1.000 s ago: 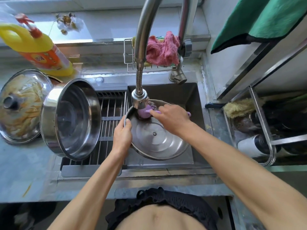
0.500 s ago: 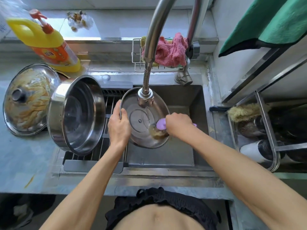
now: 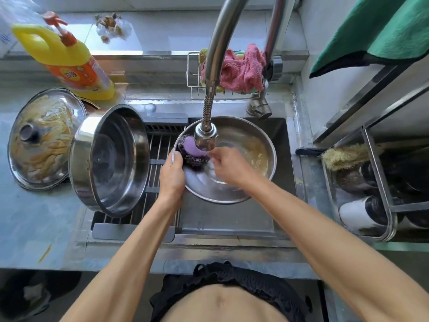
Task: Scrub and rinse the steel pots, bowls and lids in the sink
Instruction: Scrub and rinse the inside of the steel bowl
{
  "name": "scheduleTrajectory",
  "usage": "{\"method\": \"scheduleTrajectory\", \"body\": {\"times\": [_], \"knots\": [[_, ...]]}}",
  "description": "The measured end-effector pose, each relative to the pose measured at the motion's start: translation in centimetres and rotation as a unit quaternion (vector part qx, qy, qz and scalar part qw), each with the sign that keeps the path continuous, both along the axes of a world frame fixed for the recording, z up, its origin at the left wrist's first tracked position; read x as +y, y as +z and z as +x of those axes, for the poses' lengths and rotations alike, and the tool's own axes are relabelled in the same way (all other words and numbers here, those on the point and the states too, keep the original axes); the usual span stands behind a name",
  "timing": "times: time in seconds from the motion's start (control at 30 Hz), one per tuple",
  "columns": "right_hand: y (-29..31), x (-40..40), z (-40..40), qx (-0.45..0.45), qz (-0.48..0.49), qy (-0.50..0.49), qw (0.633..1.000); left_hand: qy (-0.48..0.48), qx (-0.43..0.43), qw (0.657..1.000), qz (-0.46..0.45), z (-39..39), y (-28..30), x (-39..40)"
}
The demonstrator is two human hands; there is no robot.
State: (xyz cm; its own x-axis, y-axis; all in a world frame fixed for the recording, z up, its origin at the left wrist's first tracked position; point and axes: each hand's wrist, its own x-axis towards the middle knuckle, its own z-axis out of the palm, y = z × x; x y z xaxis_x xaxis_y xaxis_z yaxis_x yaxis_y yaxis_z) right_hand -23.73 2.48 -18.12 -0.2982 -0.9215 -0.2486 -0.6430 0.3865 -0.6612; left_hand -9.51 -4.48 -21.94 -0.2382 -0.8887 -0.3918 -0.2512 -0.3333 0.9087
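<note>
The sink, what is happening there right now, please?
A person is washing a steel lid under the tap. The left hand holds its rim, and the right hand rubs it with a purple scrubber. A steel pot leans on the rack; a dirty lid waits beside it.

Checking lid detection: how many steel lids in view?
2. One lid over the sink, under the faucet, gripped by the left hand. One dirty lid on the counter, left of the tilted pot. Others may be hidden.
</note>
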Motion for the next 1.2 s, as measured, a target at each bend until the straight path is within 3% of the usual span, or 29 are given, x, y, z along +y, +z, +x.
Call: {"method": "scheduleTrajectory", "body": {"times": [0.07, 0.13, 0.2, 0.27, 0.43, 0.6, 0.67, 0.77, 0.87, 0.97, 1.07, 1.2], "knots": [[0.6, -0.6, -1.2, 0.164, 0.017, 0.044, 0.985, -0.013, -0.022, 1.0, -0.006, 0.3, 0.1, -0.2], [1.1, -1.2, -2.0, 0.301, 0.044, 0.106, 0.947, -0.024, -0.043, 0.998, -0.03, 0.5, 0.4, -0.2], [1.0, -1.4, -2.7, 0.377, 0.07, 0.134, 0.914, -0.027, -0.051, 0.997, -0.043, 0.8, 0.8, -0.2], [0.5, -1.1, -3.4, 0.397, 0.119, 0.114, 0.903, -0.036, -0.055, 0.995, -0.079, 1.4, 0.9, -0.5], [-0.9, 1.3, -3.6, 0.26, 0.256, 0.061, 0.929, -0.022, -0.093, 0.986, -0.138, 2.1, 1.4, -1.0], [-2.0, 5.2, -2.8, 0.231, 0.174, -0.092, 0.953, 0.005, -0.095, 0.995, -0.033, 2.3, -1.2, -1.0], [-2.4, 6.5, -3.3, 0.161, 0.195, -0.178, 0.951, -0.006, -0.081, 0.997, -0.007, 1.8, -1.8, -0.6], [-3.1, 8.2, -4.1, 0.038, 0.227, -0.222, 0.947, -0.034, -0.071, 0.996, 0.029, 1.1, -3.0, 0.1], [-3.1, 9.7, -4.6, 0.031, 0.187, -0.252, 0.949, -0.04, -0.027, 0.988, 0.147, 0.3, -4.0, 1.1], [-2.2, 10.3, -4.7, 0.08, 0.139, -0.266, 0.951, -0.029, -0.015, 0.967, 0.253, -0.1, -4.2, 2.7], [-1.9, 10.3, -5.0, 0.081, 0.133, -0.264, 0.952, -0.02, -0.029, 0.969, 0.245, 0.0, -4.7, 3.6], [-3.7, 11.2, -5.2, -0.004, 0.16, -0.3, 0.94, -0.033, -0.054, 0.978, 0.197, 0.0, -4.4, 3.6]]}}
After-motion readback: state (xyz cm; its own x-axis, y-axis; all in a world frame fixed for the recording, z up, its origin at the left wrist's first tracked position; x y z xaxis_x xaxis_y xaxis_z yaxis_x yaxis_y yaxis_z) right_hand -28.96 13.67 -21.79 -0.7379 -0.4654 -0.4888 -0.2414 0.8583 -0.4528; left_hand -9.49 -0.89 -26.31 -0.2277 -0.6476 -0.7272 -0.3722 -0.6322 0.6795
